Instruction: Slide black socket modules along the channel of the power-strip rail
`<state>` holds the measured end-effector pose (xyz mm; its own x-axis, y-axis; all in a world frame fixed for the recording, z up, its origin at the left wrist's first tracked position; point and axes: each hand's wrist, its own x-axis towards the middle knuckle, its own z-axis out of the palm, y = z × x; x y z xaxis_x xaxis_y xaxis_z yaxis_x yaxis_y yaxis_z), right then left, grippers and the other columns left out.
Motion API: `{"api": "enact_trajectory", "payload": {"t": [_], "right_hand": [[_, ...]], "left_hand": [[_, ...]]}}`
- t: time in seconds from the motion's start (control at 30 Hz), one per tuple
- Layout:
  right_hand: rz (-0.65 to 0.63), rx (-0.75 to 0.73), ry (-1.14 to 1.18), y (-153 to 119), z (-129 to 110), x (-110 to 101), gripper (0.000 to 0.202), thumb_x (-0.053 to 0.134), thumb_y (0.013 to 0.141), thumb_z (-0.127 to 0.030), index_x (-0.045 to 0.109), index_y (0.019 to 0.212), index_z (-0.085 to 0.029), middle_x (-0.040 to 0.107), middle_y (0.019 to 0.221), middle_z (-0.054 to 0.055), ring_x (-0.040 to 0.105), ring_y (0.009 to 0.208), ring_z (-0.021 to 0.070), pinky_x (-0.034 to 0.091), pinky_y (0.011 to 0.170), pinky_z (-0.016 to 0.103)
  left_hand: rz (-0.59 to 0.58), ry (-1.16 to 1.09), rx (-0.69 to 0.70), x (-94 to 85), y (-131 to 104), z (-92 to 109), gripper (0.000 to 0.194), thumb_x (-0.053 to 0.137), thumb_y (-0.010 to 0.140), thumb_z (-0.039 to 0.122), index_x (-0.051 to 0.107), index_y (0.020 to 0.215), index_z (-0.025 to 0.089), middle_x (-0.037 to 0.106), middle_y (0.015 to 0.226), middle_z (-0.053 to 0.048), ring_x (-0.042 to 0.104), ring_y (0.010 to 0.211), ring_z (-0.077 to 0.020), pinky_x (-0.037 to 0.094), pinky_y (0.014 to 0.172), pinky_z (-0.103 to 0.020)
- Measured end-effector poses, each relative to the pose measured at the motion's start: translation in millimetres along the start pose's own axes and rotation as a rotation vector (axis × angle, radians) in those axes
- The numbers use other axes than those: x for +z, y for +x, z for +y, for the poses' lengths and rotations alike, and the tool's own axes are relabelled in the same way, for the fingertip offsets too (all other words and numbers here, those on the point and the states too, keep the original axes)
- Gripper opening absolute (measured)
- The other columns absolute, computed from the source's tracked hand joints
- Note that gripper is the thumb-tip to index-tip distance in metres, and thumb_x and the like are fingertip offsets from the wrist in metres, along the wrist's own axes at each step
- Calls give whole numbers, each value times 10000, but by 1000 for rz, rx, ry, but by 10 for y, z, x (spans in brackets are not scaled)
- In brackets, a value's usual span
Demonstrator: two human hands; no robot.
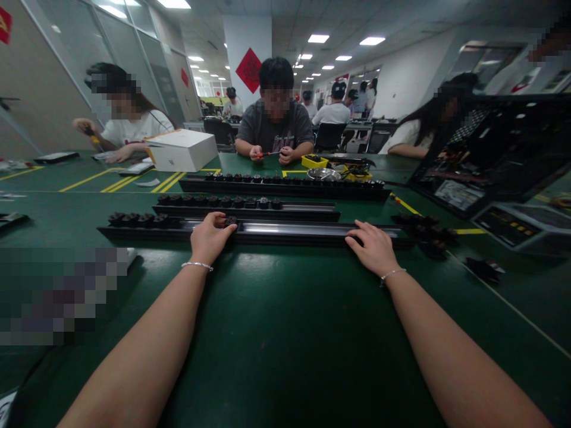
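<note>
My left hand (209, 236) pinches a black socket module (231, 221) at the nearest black rail (289, 232), which lies crosswise on the green counter (276, 321). My right hand (373, 246) rests flat on the rail, fingers loose, grasping nothing, apparently steadying it. Loose modules (423, 232) lie near its right end.

A long black socket rail (285, 233) lies flat across the green desk (276, 333), nearest of three parallel rails — a row of black socket modules (138, 219) fills its left end, one more module (230, 221) sits mid-rail, the rest bare and shiny.
</note>
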<state>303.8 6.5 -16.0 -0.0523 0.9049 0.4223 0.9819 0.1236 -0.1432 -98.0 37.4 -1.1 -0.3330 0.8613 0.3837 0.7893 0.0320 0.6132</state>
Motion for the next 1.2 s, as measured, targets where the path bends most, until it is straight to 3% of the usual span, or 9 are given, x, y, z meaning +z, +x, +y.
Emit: {"api": "enact_trajectory", "payload": {"t": [0.37,0.5,0.63,0.83,1.2], "right_hand": [[-13,1,-5,10,1,-7,413,366,886,-503,676,974,-245,515,1342,67,401,1273,277,315,1009,489],[0,-6,-10,10,17,10,403,376,885,-494,678,969,-241,517,1339,70,409,1267,280,318,1010,484],[-6,-7,-9,9,21,10,413,370,884,-503,678,974,-242,515,1341,71,407,1266,282,318,1007,488],[-15,1,-15,8,3,-9,426,356,886,-508,679,974,-245,516,1341,67,403,1268,279,317,1004,490],[-1,-9,1,-1,17,9,445,333,885,-529,672,971,-253,515,1339,59,402,1268,275,314,997,490]], "left_hand": [[-22,-29,33,40,26,-62,394,662,681,479,608,997,250,707,970,-12,655,904,-182,474,806,-294],[-54,54,126,36,29,-61,367,600,733,478,609,1012,240,699,964,-27,646,906,-200,462,839,-320],[-14,213,206,30,13,-29,422,494,792,515,605,1035,189,659,1060,-95,597,1014,-255,407,934,-400],[-93,337,159,34,-6,-3,503,305,868,553,638,987,196,671,1063,-110,556,1087,-272,241,1063,-482],[-83,331,143,40,20,-43,550,190,907,465,677,899,210,708,980,-99,598,1028,-246,247,1066,-462]]}}
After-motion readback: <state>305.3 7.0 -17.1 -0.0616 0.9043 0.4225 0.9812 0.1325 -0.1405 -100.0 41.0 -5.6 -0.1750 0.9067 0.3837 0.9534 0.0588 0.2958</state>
